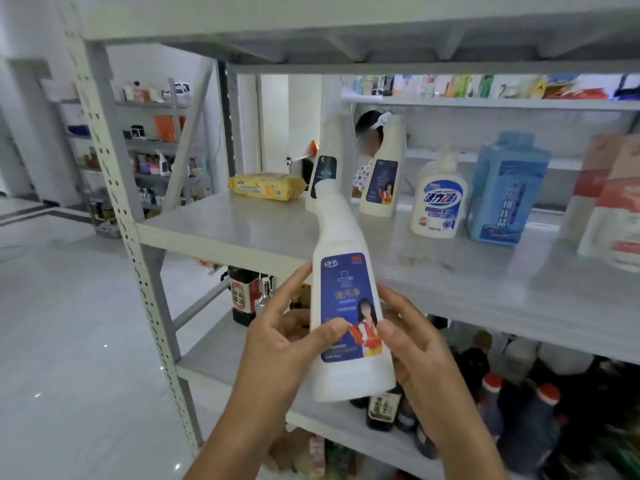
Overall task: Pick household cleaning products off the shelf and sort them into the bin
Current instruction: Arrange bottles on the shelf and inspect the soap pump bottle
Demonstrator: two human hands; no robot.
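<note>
A white spray bottle (343, 271) with a blue label is held upright, slightly tilted, in front of the grey metal shelf (242, 237). My left hand (287, 337) grips its lower left side, thumb across the label. My right hand (412, 337) grips its right side, thumb on the label's edge. On the middle shelf board stand a second white bottle with the same blue label (382, 174), a white pump bottle (438, 199), a blue refill pack (505, 192) and a yellow pack (266, 186). No bin is in view.
Red-and-white boxes (613, 206) stand at the shelf's right end. Dark sauce bottles (242, 296) and red-capped bottles (491, 403) crowd the board below. A perforated upright post (138, 251) borders the left. More shelving (156, 140) stands beyond a glossy floor (69, 341).
</note>
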